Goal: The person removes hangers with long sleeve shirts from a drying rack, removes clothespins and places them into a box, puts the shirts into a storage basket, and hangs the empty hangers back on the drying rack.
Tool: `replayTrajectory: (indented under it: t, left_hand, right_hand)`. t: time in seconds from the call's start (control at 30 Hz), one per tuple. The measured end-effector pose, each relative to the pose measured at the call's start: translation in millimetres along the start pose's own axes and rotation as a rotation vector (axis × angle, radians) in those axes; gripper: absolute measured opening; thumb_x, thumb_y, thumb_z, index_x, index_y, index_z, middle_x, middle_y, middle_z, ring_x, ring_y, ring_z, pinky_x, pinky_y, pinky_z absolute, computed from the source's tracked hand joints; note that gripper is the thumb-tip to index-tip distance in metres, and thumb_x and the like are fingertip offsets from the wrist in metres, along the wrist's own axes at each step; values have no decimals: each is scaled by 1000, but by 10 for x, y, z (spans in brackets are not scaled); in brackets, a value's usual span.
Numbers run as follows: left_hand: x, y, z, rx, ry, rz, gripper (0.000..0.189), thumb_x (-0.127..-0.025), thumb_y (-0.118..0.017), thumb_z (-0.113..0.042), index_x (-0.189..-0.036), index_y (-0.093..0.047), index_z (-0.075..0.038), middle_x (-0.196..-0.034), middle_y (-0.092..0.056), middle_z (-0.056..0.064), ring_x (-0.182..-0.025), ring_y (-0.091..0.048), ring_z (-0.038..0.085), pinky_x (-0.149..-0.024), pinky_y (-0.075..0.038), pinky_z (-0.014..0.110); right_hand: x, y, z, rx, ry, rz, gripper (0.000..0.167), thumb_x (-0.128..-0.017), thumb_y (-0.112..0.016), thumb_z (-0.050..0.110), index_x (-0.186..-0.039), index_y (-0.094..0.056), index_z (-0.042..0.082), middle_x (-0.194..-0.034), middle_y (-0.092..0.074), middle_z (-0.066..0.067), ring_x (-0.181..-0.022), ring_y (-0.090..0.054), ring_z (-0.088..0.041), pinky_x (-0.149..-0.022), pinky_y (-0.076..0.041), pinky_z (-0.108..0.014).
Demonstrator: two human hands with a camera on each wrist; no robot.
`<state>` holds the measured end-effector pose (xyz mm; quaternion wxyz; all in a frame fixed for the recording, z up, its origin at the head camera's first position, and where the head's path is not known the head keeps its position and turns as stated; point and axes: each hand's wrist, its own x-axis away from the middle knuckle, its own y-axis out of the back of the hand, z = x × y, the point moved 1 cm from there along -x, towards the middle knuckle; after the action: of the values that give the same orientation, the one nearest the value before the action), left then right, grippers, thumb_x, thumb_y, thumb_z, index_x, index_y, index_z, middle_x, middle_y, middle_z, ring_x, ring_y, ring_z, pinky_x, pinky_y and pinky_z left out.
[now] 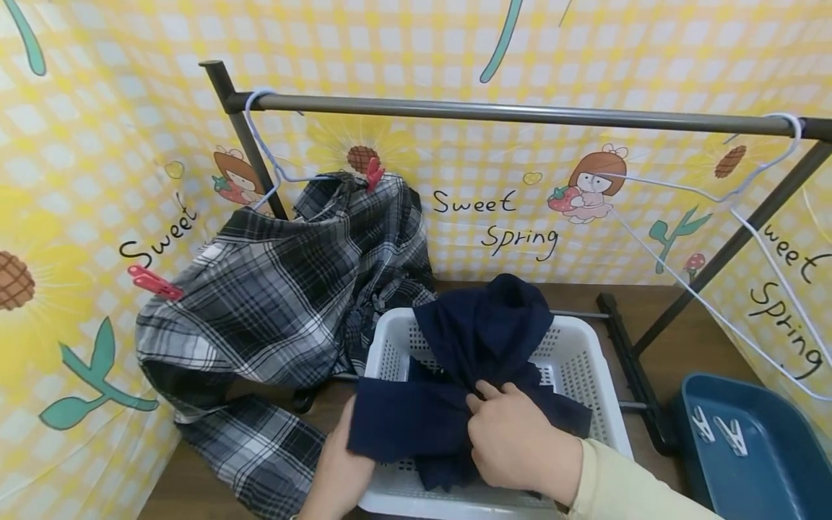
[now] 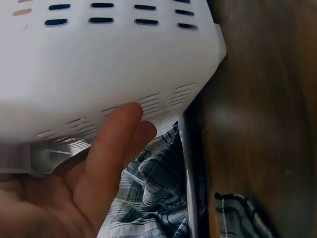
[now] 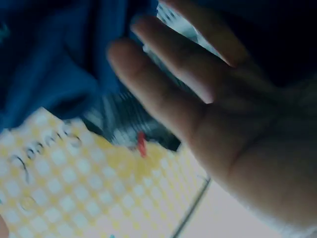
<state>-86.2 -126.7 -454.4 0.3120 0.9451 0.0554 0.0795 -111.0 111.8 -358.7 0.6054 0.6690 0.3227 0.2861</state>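
Observation:
A navy garment (image 1: 416, 419) lies bunched in and across a white plastic basket (image 1: 614, 404), one flat end reaching over the left rim. My left hand (image 1: 341, 469) is at that flat end, partly hidden by the cloth. In the left wrist view, its straight fingers (image 2: 111, 148) are beside the basket's outer wall. My right hand (image 1: 513, 440) is over the middle of the garment, fingertips at the cloth. The right wrist view has its fingers (image 3: 158, 96) spread and loosely extended, with blurred navy cloth beyond them.
A plaid shirt (image 1: 260, 289) hangs at left from a hanger, with red clips (image 1: 156, 282) on it. Another hanger (image 1: 695, 188) hangs at the right of the dark rail (image 1: 494, 112). A blue tub (image 1: 767, 484) with white clips (image 1: 731, 435) stands at right.

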Motion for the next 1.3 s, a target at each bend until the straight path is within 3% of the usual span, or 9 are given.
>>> replayTrajectory:
  t: [0.07,0.3,0.37,0.47,0.67,0.87,1.0,1.13,1.3]
  left_hand:
    - [5,30,16,64,-139,-17,61,-94,-63,-6,-151,-43,-10,-135,-59,22,-118,-59,36,-95,-47,57]
    - [34,53,25,177,-145,40,69,-89,-59,1,-153,-39,-18,-121,-66,21,-97,-68,28,-76,-56,47]
    - [27,23,12,184,-148,57,69,-90,-58,0,-154,-38,-18,-121,-66,21,-96,-68,28,-74,-56,45]
    - [19,2,-15,169,-159,65,69,-90,-58,0,-154,-38,-17,-120,-66,21,-96,-68,29,-74,-56,47]
    - [0,23,-41,117,-149,57,68,-90,-59,-2,-153,-38,-17,-119,-68,19,-97,-67,28,-80,-54,50]
    - [18,50,-8,135,-84,84,69,-92,-59,-4,-155,-35,-17,-121,-66,20,-96,-66,27,-78,-54,48]
    - [16,44,26,138,-88,94,68,-93,-59,-5,-155,-34,-18,-120,-66,19,-94,-66,25,-77,-53,46]
    - [5,31,38,159,-101,99,67,-93,-58,-4,-154,-36,-20,-117,-68,17,-92,-67,23,-76,-53,44]
    - [1,33,42,190,-133,87,68,-92,-59,-2,-153,-36,-20,-113,-69,17,-89,-67,23,-73,-54,43]
  right_hand:
    - [-48,-142,-33,9,-70,57,21,-81,-73,24,-65,-70,11,-94,-70,-9,-91,-62,-29,-65,-49,-42]
    - [-203,-389,-175,-9,-287,212,18,-82,-73,20,-73,-68,6,-69,-59,-7,-66,-53,-24,-64,-49,-45]
    - [-185,-359,-236,-104,-294,247,13,-84,-72,18,-87,-72,5,-77,-64,-8,-70,-57,-25,-67,-51,-46]
    - [-133,-201,-295,-237,-251,260,33,-92,-69,25,-118,-67,6,-101,-68,-10,-85,-62,-28,-74,-53,-47]
    - [-270,-1,-178,-259,-158,83,60,-100,-57,51,-152,-47,23,-145,-51,-21,-122,-56,-41,-88,-49,-59]
    - [-543,-577,143,-56,-213,417,94,-83,-70,64,-159,-18,49,-165,-20,-12,-146,-28,-40,-97,-36,-72]
    - [-614,-742,129,-132,-219,521,92,-81,-72,64,-157,-21,51,-165,-20,-7,-146,-27,-39,-99,-35,-72]
    - [-590,-460,-89,-368,-158,433,82,-87,-67,62,-158,-34,39,-162,-30,-9,-144,-33,-38,-104,-35,-65]
    - [-513,61,-582,-424,-59,-1,49,-101,-61,43,-139,-61,11,-135,-62,-8,-123,-58,-27,-104,-43,-45]
